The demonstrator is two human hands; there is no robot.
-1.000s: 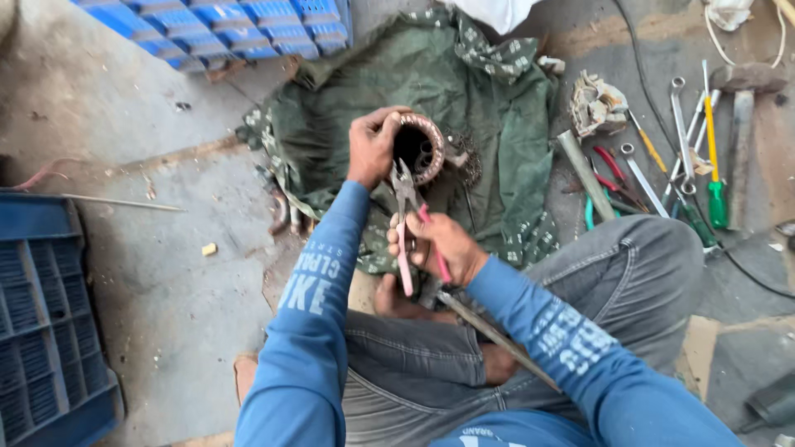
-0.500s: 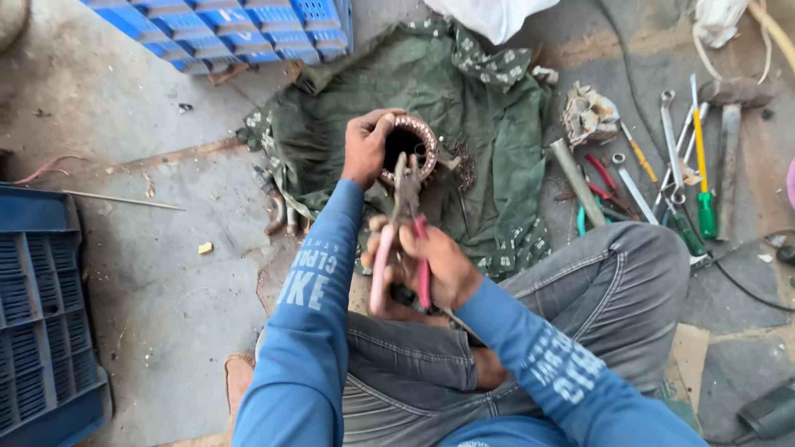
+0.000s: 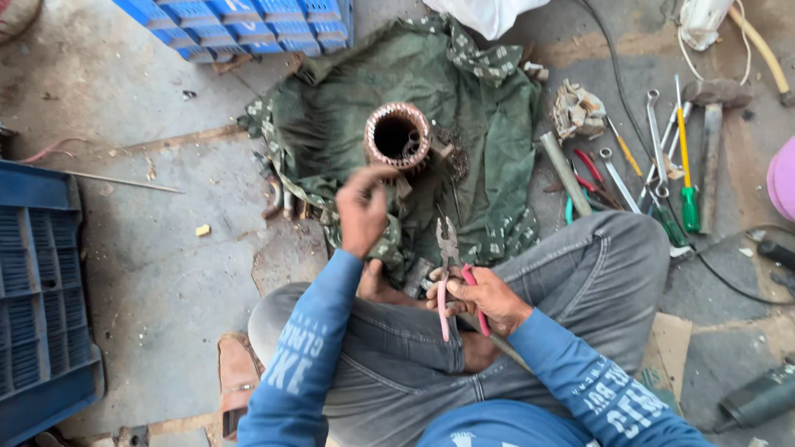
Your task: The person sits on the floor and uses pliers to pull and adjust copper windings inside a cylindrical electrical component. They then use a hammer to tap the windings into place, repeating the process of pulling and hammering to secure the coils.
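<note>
One motor stator [image 3: 397, 136] w/ copper windings sits upright on the green cloth [image 3: 489, 108], just ahead of the left hand [image 3: 362, 209], fingers curled, grip unclear. Right hand [image 3: 480, 298] is clamped on one pair of pink-handled pliers [image 3: 450, 269]; two blue crates [image 3: 248, 25] nearby.

Pink-handled steel pliers [image 3: 451, 277]: jaws slightly parted, pointing away, handles gripped over the lap. Cylindrical copper-wound motor stator [image 3: 397, 136]: upright, bore open upward, on green cloth.
</note>
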